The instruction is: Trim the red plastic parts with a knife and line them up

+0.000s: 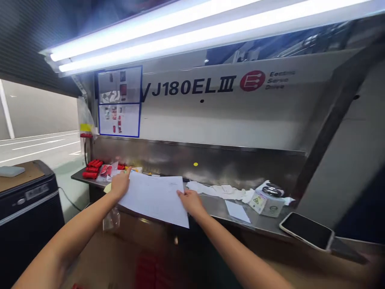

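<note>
A sheet of white paper (155, 200) is held at its two side edges, over the front of the metal shelf (207, 202). My left hand (120, 184) grips the paper's left edge, thumb on top. At the right edge, my right hand (191, 202) pinches the paper between thumb and fingers. Faint print shows near the paper's upper right corner. Left of my left hand lie several red parts (92, 168) and a clear plastic bag with red pieces (106, 170).
White cloth strips (221, 189), a white card (237, 211), a white container with a metal lid (269, 200) and a phone (308, 230) lie along the shelf to the right. A black cabinet (30, 200) stands at the left. Tube lights (180, 32) hang overhead.
</note>
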### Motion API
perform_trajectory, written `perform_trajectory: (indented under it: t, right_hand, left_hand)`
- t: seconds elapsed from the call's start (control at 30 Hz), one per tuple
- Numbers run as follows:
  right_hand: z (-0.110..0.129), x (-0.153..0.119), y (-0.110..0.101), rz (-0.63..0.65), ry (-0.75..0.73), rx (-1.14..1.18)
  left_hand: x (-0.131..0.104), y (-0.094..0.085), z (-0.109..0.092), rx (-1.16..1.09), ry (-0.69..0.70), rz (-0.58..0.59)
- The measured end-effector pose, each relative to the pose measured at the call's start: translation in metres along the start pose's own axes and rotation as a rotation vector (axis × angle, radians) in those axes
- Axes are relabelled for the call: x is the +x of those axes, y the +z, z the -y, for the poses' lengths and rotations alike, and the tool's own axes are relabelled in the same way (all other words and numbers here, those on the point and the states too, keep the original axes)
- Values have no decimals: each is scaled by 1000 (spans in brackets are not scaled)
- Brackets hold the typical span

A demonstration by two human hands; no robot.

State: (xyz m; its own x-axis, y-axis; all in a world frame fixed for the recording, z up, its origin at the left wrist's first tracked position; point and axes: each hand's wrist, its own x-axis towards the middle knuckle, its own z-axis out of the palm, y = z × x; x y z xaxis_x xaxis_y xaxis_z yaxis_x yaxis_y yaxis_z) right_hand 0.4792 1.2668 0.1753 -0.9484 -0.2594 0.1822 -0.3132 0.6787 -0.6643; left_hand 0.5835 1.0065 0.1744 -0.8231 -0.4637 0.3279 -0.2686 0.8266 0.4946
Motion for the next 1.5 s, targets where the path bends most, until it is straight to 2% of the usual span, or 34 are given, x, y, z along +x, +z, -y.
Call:
perform_trajectory:
  t: [0.1,0.17,0.27,0.33,0.43,0.53,0.63,0.77,0.87,0.97,1.1,1.23,1.37,1.5]
  right_hand:
    - [6,27,14,40,65,-126]
    - [3,43,21,43,90,-187]
    - [-8,61,21,22,113,-275]
    - [-15,66,17,9,100,-325]
    - [-19,68,12,32,55,-378]
    - [-20,74,12,55,40,-411]
    - [-20,84,14,49,88,-440]
    - [-13,99,16,94,144,-493]
    - [-7,114,20,141,120,-539]
    - [-5,130,24,181,74,-583]
    - [-2,142,15,204,11,-633]
    - [12,141,7,289,-142,-642]
    - [31,136,17,395,-351,-622]
    - [41,141,34,311,-437,-680]
  left_hand:
    - [16,28,-16,98,193,62]
    - [27,52,-18,225,319,231]
    - [45,83,-8,372,329,416]
    - [52,95,2,381,359,451]
    - [56,102,18,414,378,453]
    - [60,107,27,451,403,458]
    - [62,105,28,416,469,473]
    - [53,84,15,364,498,521]
    - [50,68,4,309,527,574]
    - [54,61,3,243,537,599]
    - [54,63,1,217,477,605]
    - [46,73,-17,199,398,569]
    - [40,83,-39,185,316,535]
    - [35,88,-42,161,278,495]
